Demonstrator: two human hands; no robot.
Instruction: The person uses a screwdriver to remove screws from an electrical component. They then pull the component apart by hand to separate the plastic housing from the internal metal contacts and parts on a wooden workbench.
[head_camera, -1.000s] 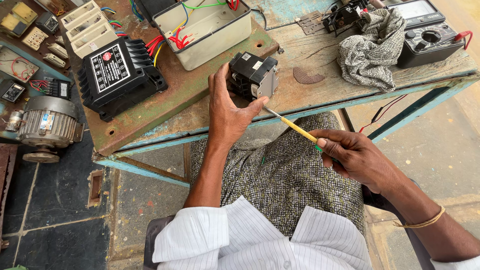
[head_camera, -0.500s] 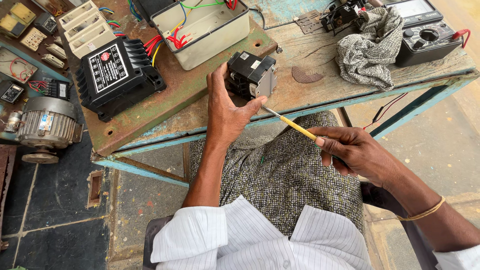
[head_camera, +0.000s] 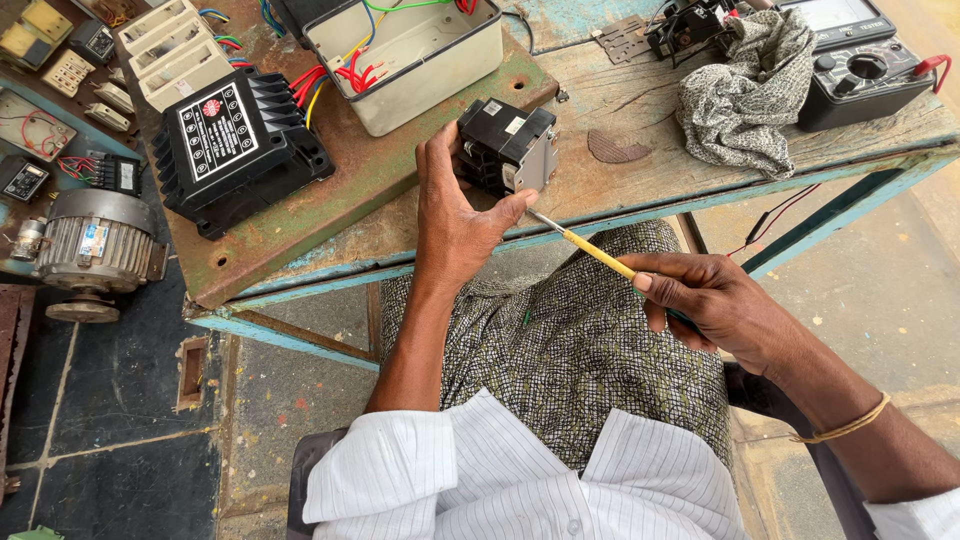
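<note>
Head cam: left hand (head_camera: 455, 215) is gripping the black breaker block (head_camera: 505, 148) w/ fingers clamped round it, sitting at the front edge of the wooden surface (head_camera: 640, 120). Right hand (head_camera: 715, 300) is pinching a yellow-handled screwdriver (head_camera: 590, 248), fingers closed on the handle, tip touching the block's side. Grey rag (head_camera: 745, 95) and black meter (head_camera: 860, 70) are lying toward the far right corner.

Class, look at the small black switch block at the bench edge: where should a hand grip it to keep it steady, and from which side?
Grip the black switch block across its flat left and near faces, coming from the left, as the left hand does. Its boxy shape suits fingers wrapping one side. That leaves the pale right face free for the yellow screwdriver in the right hand.
</note>
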